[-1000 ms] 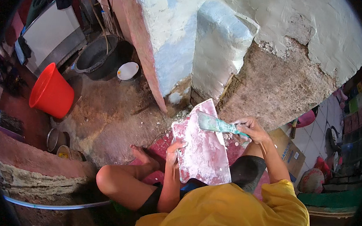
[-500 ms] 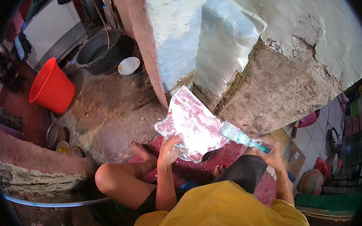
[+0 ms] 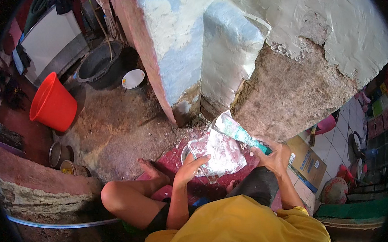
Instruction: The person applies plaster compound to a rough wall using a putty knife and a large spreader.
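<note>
My left hand (image 3: 190, 169) grips the near left edge of a flat, pinkish board (image 3: 223, 156) smeared with white plaster. In my right hand (image 3: 276, 156) is a putty knife (image 3: 240, 134) with a teal handle, fingers wrapped round it. Its broad blade, coated in whitish paste, points up and left over the board's far edge; I cannot tell whether it touches the board. Behind the board's left side, part of a round rim (image 3: 185, 153) shows, the rest hidden. Just beyond stands a wall with a rough bare patch (image 3: 290, 92) beside smooth pale plaster (image 3: 228, 47).
An orange-red bucket (image 3: 54, 102), a black tub (image 3: 98, 65) and a white bowl (image 3: 133, 79) stand on the rough floor to the left. Flattened cardboard (image 3: 307, 162) lies at the right on white tiles. My bent legs flank the red-tiled floor (image 3: 166, 162).
The board has turned and tilted, its face seen more edge-on. The putty knife has moved left and up over its far edge. The whole view has shifted slightly.
</note>
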Motion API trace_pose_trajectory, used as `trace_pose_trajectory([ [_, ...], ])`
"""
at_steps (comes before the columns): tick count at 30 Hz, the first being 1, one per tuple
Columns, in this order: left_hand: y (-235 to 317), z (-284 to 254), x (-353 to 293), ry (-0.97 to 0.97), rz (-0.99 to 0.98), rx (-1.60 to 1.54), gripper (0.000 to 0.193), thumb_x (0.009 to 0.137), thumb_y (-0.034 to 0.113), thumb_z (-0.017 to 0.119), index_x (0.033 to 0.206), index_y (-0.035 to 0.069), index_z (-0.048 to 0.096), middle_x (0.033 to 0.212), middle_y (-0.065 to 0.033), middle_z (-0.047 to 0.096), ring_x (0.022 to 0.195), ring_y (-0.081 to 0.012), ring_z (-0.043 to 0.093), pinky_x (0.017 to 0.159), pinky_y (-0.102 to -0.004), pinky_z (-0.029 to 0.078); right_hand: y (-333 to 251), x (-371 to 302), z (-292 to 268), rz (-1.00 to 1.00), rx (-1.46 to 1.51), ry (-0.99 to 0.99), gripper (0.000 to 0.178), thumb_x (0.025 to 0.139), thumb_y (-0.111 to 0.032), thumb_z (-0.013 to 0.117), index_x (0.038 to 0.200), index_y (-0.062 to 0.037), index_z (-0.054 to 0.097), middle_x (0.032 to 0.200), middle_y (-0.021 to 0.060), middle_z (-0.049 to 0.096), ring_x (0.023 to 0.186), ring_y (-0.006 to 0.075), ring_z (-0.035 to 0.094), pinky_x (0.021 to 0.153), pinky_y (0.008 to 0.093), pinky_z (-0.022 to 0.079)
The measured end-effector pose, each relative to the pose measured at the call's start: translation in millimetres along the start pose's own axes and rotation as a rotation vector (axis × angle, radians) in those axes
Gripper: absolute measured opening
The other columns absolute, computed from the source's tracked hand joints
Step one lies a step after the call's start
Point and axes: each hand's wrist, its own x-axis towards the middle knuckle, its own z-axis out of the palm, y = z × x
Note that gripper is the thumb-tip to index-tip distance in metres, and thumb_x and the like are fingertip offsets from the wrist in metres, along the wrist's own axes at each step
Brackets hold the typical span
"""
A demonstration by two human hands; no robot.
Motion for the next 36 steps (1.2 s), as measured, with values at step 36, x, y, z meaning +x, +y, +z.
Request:
trace_pose_trajectory([
  [36, -33.0, -3.1, 17.4, 0.123, -0.006, 0.042, 0.035, 0.081, 0.012, 0.059, 0.111, -0.003, 0.05, 0.101, -0.0067, 0.058, 0.092, -0.016, 0.053, 0.083, -0.0297, 0.041, -58.7, 107.8, -133.8, -0.005, -0.248, 0.103, 0.032, 0.092, -0.025, 0.052, 0.101, 0.0053, 0.059, 0.057, -0.0002, 0.053, 0.042, 0.005, 0.048, 0.037, 0.02, 0.037],
])
